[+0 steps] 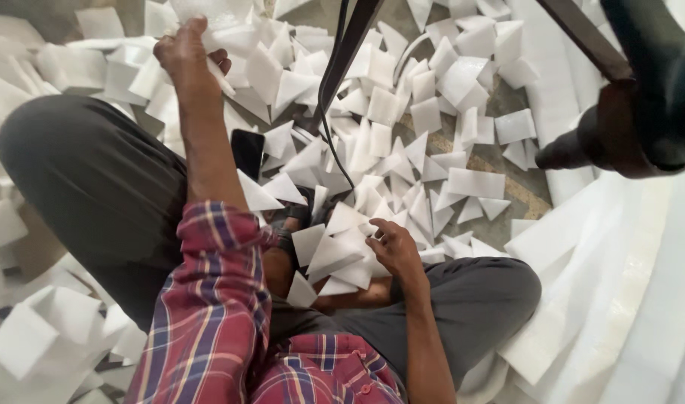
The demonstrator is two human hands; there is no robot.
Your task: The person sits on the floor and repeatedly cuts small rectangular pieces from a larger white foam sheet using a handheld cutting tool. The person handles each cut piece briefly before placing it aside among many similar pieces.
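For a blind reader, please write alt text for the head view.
A seated person's right hand gathers white foam pieces at the lap, while the left hand grips a foam sheet farther out. More cut foam litters the floor.

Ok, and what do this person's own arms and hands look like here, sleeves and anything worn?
Both hands are bare: no gloves, rings or watch show on the left hand or the right hand. The left arm carries a plaid sleeve in red, navy and yellow, pushed up near the elbow. The right forearm is uncovered.
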